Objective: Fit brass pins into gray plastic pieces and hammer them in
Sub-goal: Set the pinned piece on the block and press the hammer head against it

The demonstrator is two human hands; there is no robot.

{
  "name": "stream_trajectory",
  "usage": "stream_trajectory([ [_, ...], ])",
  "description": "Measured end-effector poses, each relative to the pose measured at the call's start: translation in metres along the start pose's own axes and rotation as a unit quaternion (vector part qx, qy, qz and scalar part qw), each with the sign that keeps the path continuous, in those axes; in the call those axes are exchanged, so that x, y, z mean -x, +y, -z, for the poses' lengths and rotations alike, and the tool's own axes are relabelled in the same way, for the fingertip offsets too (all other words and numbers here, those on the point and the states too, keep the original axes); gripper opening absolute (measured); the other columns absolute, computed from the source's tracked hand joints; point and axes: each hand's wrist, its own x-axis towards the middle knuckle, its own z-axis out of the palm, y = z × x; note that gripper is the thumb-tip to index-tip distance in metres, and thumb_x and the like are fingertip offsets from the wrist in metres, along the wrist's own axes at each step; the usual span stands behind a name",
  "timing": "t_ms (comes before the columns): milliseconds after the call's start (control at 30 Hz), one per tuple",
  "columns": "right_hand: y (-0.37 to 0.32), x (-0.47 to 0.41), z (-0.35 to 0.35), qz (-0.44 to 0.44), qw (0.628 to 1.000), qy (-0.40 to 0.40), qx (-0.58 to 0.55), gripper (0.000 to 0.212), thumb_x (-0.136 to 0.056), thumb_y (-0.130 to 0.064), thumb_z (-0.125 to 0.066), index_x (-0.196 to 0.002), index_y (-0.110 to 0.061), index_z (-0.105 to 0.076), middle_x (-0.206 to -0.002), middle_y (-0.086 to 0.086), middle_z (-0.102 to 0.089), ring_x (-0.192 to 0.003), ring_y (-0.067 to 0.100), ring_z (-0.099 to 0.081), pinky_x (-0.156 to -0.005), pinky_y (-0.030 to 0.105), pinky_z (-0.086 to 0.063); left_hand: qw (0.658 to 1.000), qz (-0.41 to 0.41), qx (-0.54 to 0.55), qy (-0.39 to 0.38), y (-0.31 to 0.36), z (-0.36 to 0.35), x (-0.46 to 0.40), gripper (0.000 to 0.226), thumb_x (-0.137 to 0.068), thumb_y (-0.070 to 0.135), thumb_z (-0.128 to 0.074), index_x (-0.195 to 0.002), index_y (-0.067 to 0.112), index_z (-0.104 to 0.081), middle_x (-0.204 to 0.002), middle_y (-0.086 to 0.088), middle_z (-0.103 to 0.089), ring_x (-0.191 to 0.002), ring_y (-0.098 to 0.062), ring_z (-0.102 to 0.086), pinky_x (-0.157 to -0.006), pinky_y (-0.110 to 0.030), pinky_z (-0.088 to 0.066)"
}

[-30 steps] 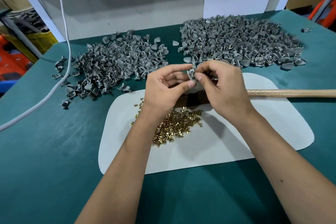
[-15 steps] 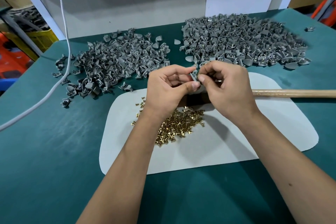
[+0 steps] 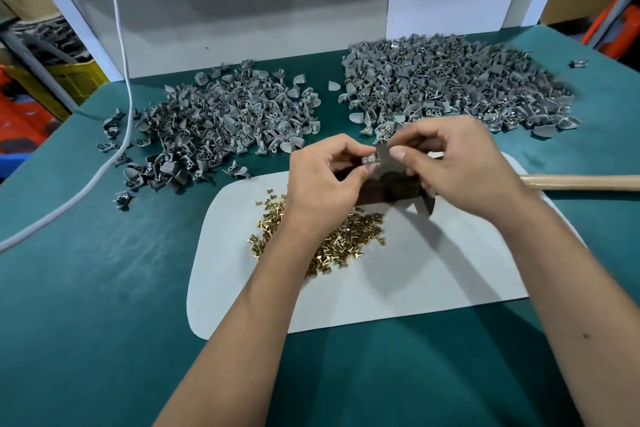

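Both hands meet above the white mat (image 3: 398, 288). My left hand (image 3: 322, 180) pinches a small gray plastic piece (image 3: 375, 158) between thumb and forefinger. My right hand (image 3: 460, 166) grips the same piece from the right, thumb pressed on it. No pin shows between the fingers. A heap of brass pins (image 3: 349, 239) lies on the mat under my left wrist. The hammer rests below my hands, its dark head (image 3: 391, 191) partly hidden and its wooden handle (image 3: 581, 182) pointing right.
Two heaps of gray pieces lie on the green table beyond the mat, one at the left (image 3: 221, 125) and a larger one at the right (image 3: 450, 87). A white cable (image 3: 119, 55) crosses the left side. A white panel stands behind.
My fingers have spread slightly around the gray piece, so more of it shows, and the hammer head under my hands has come into sight. Both hands stay in the same place.
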Motion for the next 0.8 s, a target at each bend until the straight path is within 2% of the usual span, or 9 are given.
stream_trajectory([
  [100, 0.014, -0.003, 0.036, -0.028, 0.986, -0.052, 0.156, 0.015, -0.089, -0.019, -0.076, -0.098, -0.031, -0.071, -0.084, -0.016, -0.07, -0.079, 0.008, -0.067, -0.069, 0.02, -0.049, 0.994, -0.014, -0.104, 0.007, -0.003, 0.002, -0.001, 0.013, -0.082, 0.014, -0.084, -0.094, 0.019, -0.08, -0.102, 0.007, -0.074, -0.108, -0.008, -0.062, -0.1, -0.028, -0.049],
  [167, 0.025, -0.002, 0.051, -0.069, 0.946, -0.145, 0.282, 0.017, -0.085, -0.025, -0.079, -0.1, -0.027, -0.072, -0.087, -0.014, -0.068, -0.082, 0.013, -0.066, -0.071, 0.027, -0.048, 0.993, -0.006, -0.119, 0.015, -0.004, 0.004, -0.003, 0.011, -0.082, 0.017, -0.084, -0.091, 0.021, -0.08, -0.108, 0.011, -0.074, -0.118, -0.011, -0.055, -0.106, -0.024, -0.041],
  [233, 0.035, 0.001, 0.05, -0.085, 0.918, -0.198, 0.333, 0.022, -0.081, -0.024, -0.081, -0.101, -0.023, -0.072, -0.087, -0.009, -0.066, -0.084, 0.019, -0.063, -0.074, 0.031, -0.049, 0.992, 0.011, -0.126, 0.016, -0.005, 0.005, -0.005, 0.01, -0.082, 0.017, -0.083, -0.09, 0.023, -0.081, -0.113, 0.01, -0.073, -0.124, -0.013, -0.05, -0.108, -0.021, -0.035],
  [333, 0.044, 0.003, 0.047, -0.085, 0.935, -0.177, 0.296, 0.014, -0.086, -0.023, -0.079, -0.094, -0.027, -0.068, -0.084, -0.009, -0.064, -0.08, 0.016, -0.06, -0.074, 0.034, -0.049, 0.991, 0.034, -0.132, 0.013, -0.005, 0.006, -0.005, 0.011, -0.082, 0.02, -0.084, -0.09, 0.026, -0.082, -0.115, 0.012, -0.07, -0.125, -0.01, -0.049, -0.106, -0.017, -0.033],
  [467, 0.053, 0.002, 0.059, -0.088, 0.949, -0.129, 0.275, 0.01, -0.097, -0.017, -0.065, -0.096, -0.026, -0.06, -0.096, -0.002, -0.064, -0.087, 0.019, -0.057, -0.08, 0.037, -0.047, 0.991, 0.038, -0.125, 0.024, -0.005, 0.007, -0.005, 0.015, -0.078, 0.022, -0.087, -0.087, 0.031, -0.079, -0.114, 0.014, -0.069, -0.122, -0.007, -0.053, -0.104, -0.014, -0.035],
  [567, 0.039, -0.002, 0.063, -0.079, 0.974, -0.073, 0.2, 0.012, -0.103, -0.019, -0.054, -0.096, -0.026, -0.059, -0.087, -0.007, -0.067, -0.078, 0.012, -0.06, -0.067, 0.035, -0.047, 0.993, 0.057, -0.101, 0.014, -0.004, 0.008, -0.007, 0.014, -0.077, 0.019, -0.087, -0.077, 0.029, -0.077, -0.115, 0.009, -0.071, -0.117, -0.006, -0.06, -0.107, -0.029, -0.044],
  [633, 0.022, -0.004, 0.056, -0.047, 0.983, -0.034, 0.173, 0.016, -0.105, -0.025, -0.051, -0.09, -0.028, -0.058, -0.078, -0.008, -0.065, -0.066, 0.004, -0.056, -0.058, 0.032, -0.042, 0.995, 0.07, -0.075, 0.003, -0.004, 0.007, -0.007, 0.015, -0.078, 0.015, -0.086, -0.074, 0.026, -0.077, -0.117, 0.005, -0.072, -0.113, -0.003, -0.063, -0.104, -0.03, -0.048],
  [700, 0.003, -0.004, 0.042, -0.014, 0.988, -0.035, 0.15, 0.023, -0.104, -0.027, -0.052, -0.082, -0.026, -0.056, -0.071, -0.003, -0.062, -0.058, 0.009, -0.053, -0.054, 0.036, -0.04, 0.995, 0.074, -0.067, -0.001, -0.003, 0.007, -0.007, 0.016, -0.078, 0.012, -0.086, -0.074, 0.025, -0.077, -0.119, 0.002, -0.072, -0.111, 0.0, -0.064, -0.1, -0.023, -0.047],
  [800, -0.013, -0.003, 0.02, 0.007, 0.977, -0.093, 0.193, 0.033, -0.105, -0.026, -0.049, -0.072, -0.027, -0.047, -0.069, -0.005, -0.057, -0.064, 0.016, -0.052, -0.063, 0.035, -0.037, 0.995, 0.08, -0.061, -0.004, -0.003, 0.005, -0.007, 0.017, -0.078, 0.009, -0.085, -0.074, 0.023, -0.077, -0.121, -0.001, -0.071, -0.11, -0.003, -0.066, -0.099, -0.021, -0.049],
])
